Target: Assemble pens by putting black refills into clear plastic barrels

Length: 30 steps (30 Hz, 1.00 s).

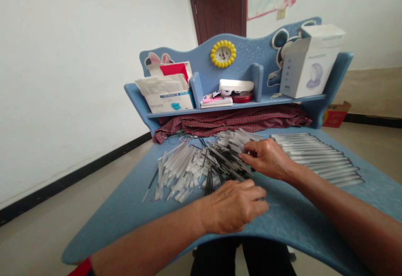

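Observation:
My right hand (268,158) reaches to the right edge of a heap of thin black sticks (230,161), its thumb and forefinger slightly apart at the sticks. Nearer to me, my left hand (235,207) hovers over the table's front part with curled fingers; whatever they may hold is hidden. Left of the black sticks lies a loose pile of narrow translucent plastic sleeves (182,167). More pale sleeves (235,138) lie behind the black sticks. To the right, several filled sleeves with dark ends (317,158) lie side by side in a row.
The blue table (119,221) has a raised back shelf (266,101). On it stand a mask box (169,100), a red round tin (241,96) and a tall white box (312,64). A folded plaid cloth (232,123) lies under the shelf.

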### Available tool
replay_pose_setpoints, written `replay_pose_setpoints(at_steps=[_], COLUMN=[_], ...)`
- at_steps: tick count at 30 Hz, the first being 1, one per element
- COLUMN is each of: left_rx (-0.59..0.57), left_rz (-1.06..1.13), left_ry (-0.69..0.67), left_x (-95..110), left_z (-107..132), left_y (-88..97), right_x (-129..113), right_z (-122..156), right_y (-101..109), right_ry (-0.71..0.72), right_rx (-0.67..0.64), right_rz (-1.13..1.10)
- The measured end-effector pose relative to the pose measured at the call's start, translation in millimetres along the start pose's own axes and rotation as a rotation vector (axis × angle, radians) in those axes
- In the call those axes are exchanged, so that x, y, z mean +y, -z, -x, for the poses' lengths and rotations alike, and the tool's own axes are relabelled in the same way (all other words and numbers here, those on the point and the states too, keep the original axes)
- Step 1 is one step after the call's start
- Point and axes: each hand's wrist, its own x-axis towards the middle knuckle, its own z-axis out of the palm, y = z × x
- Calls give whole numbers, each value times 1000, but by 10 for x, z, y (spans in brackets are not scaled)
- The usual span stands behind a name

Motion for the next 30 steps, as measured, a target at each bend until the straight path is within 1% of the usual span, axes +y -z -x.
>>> replay_pose_setpoints(at_steps=[3, 4, 6, 7, 8, 10, 11, 14, 15, 16, 17, 18, 20, 22, 26, 30], left_rx=[-62, -61, -20, 24, 91, 284, 405, 789, 913, 1021, 1105, 1164, 1216, 1218, 1196, 1183], left_rz=[-68, -78, -60, -24, 33, 211, 323, 688, 805, 907, 1000, 1078, 1186, 1237, 1263, 1261], left_ry=[-55, -54, -31, -13, 17, 133, 227, 567, 646, 698, 732, 751, 762, 757, 753, 756], left_x=[8, 1, -23, -42, -65, -125, -161, -288, -329, -365, -395, -417, -433, -422, -373, -345], left_z=[-41, -44, -30, -14, 9, 67, 98, 181, 199, 211, 217, 219, 212, 200, 182, 172], left_y=[-35, -45, -47, -36, -13, 66, 119, 284, 330, 367, 394, 412, 426, 423, 413, 422], right_x=[-2, 2, 14, 20, 26, 34, 34, 16, 3, -13, -32, -54, -101, -145, -200, -215], right_z=[5, 6, 6, 4, 2, -4, -7, -9, -6, -1, 6, 15, 34, 54, 85, 95], right_y=[-10, -14, -22, -25, -28, -29, -28, -23, -23, -25, -30, -37, -57, -82, -121, -120], right_ry=[1, 3, 9, 11, 11, 8, 6, 9, 17, 26, 37, 47, 62, 64, 58, 68], right_rx=[-10, -9, -3, 2, 8, 11, 6, -26, -41, -54, -70, -86, -120, -154, -207, -220], right_rz=[9, 12, 15, 14, 9, -6, -14, -54, -69, -85, -103, -120, -158, -191, -214, -214])
